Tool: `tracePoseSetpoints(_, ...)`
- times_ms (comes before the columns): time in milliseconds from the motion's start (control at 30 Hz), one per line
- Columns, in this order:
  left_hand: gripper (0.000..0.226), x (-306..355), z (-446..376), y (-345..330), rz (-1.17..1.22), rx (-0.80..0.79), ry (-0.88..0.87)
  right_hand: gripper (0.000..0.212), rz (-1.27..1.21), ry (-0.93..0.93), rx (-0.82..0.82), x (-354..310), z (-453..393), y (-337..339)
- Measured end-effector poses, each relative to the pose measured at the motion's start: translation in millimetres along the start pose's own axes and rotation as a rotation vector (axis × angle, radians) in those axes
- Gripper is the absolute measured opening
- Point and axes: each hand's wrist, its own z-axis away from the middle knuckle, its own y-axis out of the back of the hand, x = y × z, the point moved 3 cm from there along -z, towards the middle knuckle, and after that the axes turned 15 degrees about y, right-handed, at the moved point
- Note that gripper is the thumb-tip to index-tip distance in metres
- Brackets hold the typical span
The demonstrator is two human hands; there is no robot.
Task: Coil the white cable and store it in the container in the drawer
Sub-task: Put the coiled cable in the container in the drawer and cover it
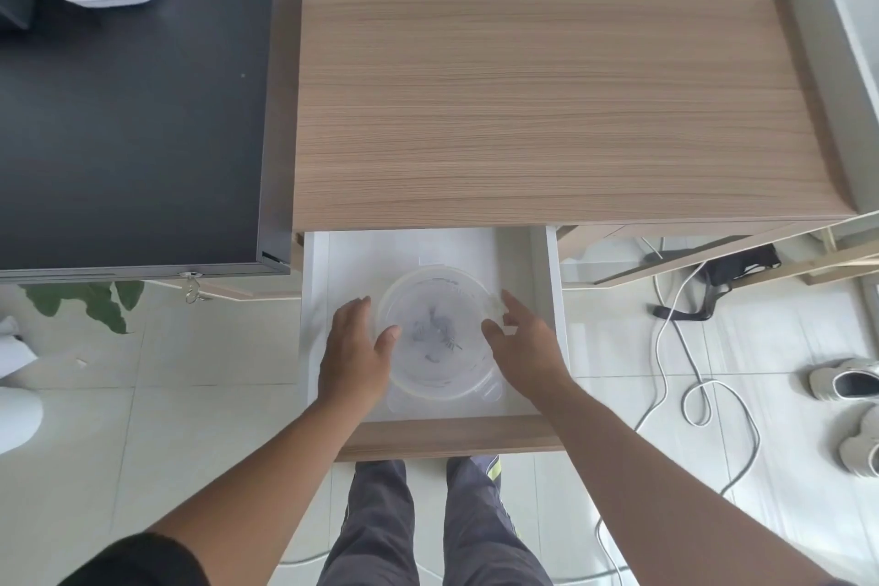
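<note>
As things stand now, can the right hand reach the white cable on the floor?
Probably not without stepping aside: the right hand is open beside the container inside the drawer, while the white cable lies apart, right of the drawer.

A home room or small office, seen from where I stand.

A wood-grain desk (pixel 547 109) fills 12 o'clock, a black cabinet (pixel 133 109) with keys (pixel 194 290) sits at 10 o'clock, and at 3 o'clock shoes (pixel 846 383) and a loose white cable (pixel 666 347) lie on the pale tiled floor (pixel 190 371).
</note>
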Motion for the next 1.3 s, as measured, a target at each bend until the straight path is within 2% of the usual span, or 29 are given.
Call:
tracePoseSetpoints(67,0.067,0,6,7,-0.090,0.085,-0.149,0.075,0.108,0.062,-0.001,2,9,2)
tracePoseSetpoints(133,0.072,4,10,14,-0.245,0.150,-0.438,0.087,0.376,0.256,0.005,-2,22,6)
tracePoseSetpoints(200,0.082,6,10,17,-0.443,0.109,-0.733,0.099,0.642,0.535,-0.022,-3,32,10)
tracePoseSetpoints(267,0.094,2,2,17,-0.631,0.006,-0.900,0.105,0.772,0.734,-0.145,1,33,11)
tracePoseSetpoints(367,0.106,-7,-10,12,-0.786,-0.118,-0.978,0.100,0.866,0.919,-0.314,7,27,8)
tracePoseSetpoints(467,0.108,-10,-15,6,-0.807,-0.157,-1.013,0.092,0.937,1.090,-0.324,6,19,7)
tracePoseSetpoints(667,0.098,-6,-6,1,-0.761,0.035,-1.114,0.071,1.036,1.265,-0.167,7,10,9)
tracePoseSetpoints(867,0.093,-9,-2,-11,-1.000,0.195,-1.211,0.054,1.106,1.319,-0.109,20,7,-2)
tracePoseSetpoints(967,0.066,-11,2,-18,-1.004,0.293,-1.252,0.047,1.072,1.329,-0.055,25,8,-7)
tracePoseSetpoints(1000,0.061,-11,4,-19,-0.983,0.291,-1.244,0.050,1.062,1.311,-0.059,25,9,-7)
tracePoseSetpoints(1067,0.069,-7,8,-16,-0.979,0.232,-1.193,0.065,1.068,1.247,-0.128,26,14,-4)
tracePoseSetpoints(1133,0.084,2,12,-8,-0.945,0.134,-1.114,0.085,1.069,1.151,-0.210,24,21,2)
tracePoseSetpoints(1167,0.082,9,13,-3,-0.884,0.124,-1.088,0.090,1.034,1.092,-0.205,21,25,4)
tracePoseSetpoints(1233,0.063,29,11,9,-0.778,0.182,-1.039,0.083,0.815,0.901,-0.050,15,38,6)
tracePoseSetpoints(1300,0.047,55,2,18,-0.719,0.220,-0.946,0.065,0.464,0.496,0.165,9,51,6)
